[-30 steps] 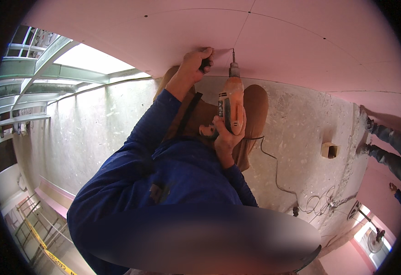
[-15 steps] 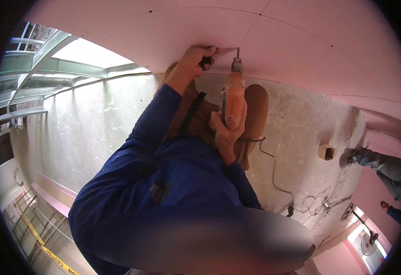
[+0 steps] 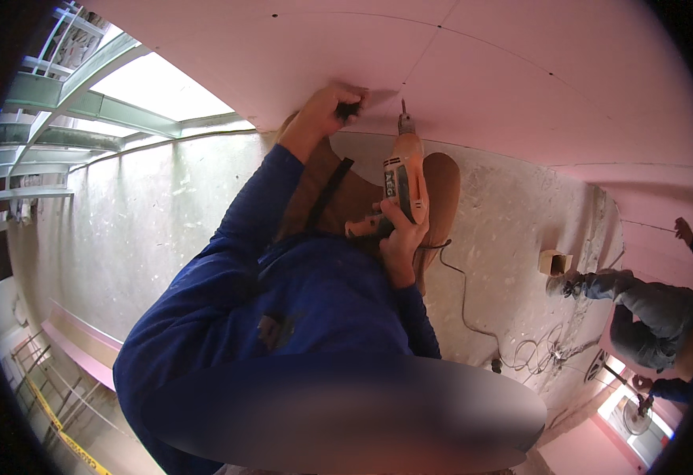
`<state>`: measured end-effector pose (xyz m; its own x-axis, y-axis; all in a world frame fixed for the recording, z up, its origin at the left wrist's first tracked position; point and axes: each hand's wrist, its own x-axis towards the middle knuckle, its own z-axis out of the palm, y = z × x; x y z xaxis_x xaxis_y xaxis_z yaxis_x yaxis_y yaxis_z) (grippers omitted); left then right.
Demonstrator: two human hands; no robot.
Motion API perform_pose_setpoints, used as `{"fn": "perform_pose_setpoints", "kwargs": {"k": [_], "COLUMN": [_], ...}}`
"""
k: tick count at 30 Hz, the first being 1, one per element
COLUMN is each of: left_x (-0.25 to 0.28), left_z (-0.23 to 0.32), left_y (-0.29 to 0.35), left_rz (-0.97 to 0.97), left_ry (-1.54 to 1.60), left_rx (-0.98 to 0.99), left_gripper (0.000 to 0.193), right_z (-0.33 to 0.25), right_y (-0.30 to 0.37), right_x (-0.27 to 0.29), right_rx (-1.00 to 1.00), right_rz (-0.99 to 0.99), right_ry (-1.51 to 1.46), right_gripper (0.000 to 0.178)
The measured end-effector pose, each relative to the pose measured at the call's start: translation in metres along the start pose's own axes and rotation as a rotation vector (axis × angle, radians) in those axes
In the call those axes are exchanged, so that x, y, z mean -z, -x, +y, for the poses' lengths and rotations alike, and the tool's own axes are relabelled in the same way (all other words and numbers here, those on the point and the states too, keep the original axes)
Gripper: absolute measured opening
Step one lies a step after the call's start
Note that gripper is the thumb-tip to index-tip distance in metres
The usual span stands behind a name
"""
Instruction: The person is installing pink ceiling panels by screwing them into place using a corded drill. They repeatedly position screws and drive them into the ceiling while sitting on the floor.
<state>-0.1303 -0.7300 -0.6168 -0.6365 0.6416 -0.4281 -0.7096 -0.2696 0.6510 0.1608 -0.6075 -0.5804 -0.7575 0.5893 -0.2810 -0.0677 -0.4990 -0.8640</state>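
Note:
My right hand (image 3: 402, 241) is wrapped round the grip of an orange and grey corded drill (image 3: 406, 178). Its bit points away from me, and the tip stands a little short of a dark dot, like a screw head, on a line in the pink board (image 3: 505, 87). To the left of the chuck, close to the same board, my left hand (image 3: 326, 107) is closed round a dark clump that looks like black screws (image 3: 348, 109). Single pieces in the clump are too small to make out.
Dark dots run along lines on the board. The drill's cord (image 3: 467, 305) trails right over the grey concrete floor (image 3: 196, 182) to a loose coil. A small open box (image 3: 554, 263) lies near a co-worker's legs (image 3: 639, 301). Left are green metal beams (image 3: 85, 87) and yellow tape (image 3: 69, 443).
The drill has drawn back and turned, leaving a dark dot on the board near where its bit was. My left hand stays closed by the board. At right the co-worker has shifted farther into view.

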Motion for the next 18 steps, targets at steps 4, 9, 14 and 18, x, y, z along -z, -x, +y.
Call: {"fn": "perform_pose_setpoints", "kwargs": {"k": [4, 9, 14, 18], "left_x": [0.01, 0.005, -0.006, -0.011], "left_z": [-0.03, -0.063, -0.075, -0.079], "left_y": [0.002, -0.003, -0.008, -0.013], "left_rz": [0.022, 0.058, 0.09, 0.104], "left_ry": [-0.068, -0.153, -0.241, -0.253], "left_rx": [0.057, 0.06, 0.026, -0.01], "left_gripper": [0.022, 0.018, 0.017, 0.016], "right_z": [-0.001, -0.007, -0.016, -0.018], "right_y": [0.006, 0.005, 0.012, 0.012], "right_x": [0.018, 0.023, 0.023, 0.023], "right_rx": [-0.142, -0.039, -0.069, -0.092], "right_rz": [0.04, -0.015, -0.041, -0.077], "right_ry": [-0.062, -0.127, -0.134, -0.159], "right_gripper": [0.066, 0.074, 0.089, 0.087]}}
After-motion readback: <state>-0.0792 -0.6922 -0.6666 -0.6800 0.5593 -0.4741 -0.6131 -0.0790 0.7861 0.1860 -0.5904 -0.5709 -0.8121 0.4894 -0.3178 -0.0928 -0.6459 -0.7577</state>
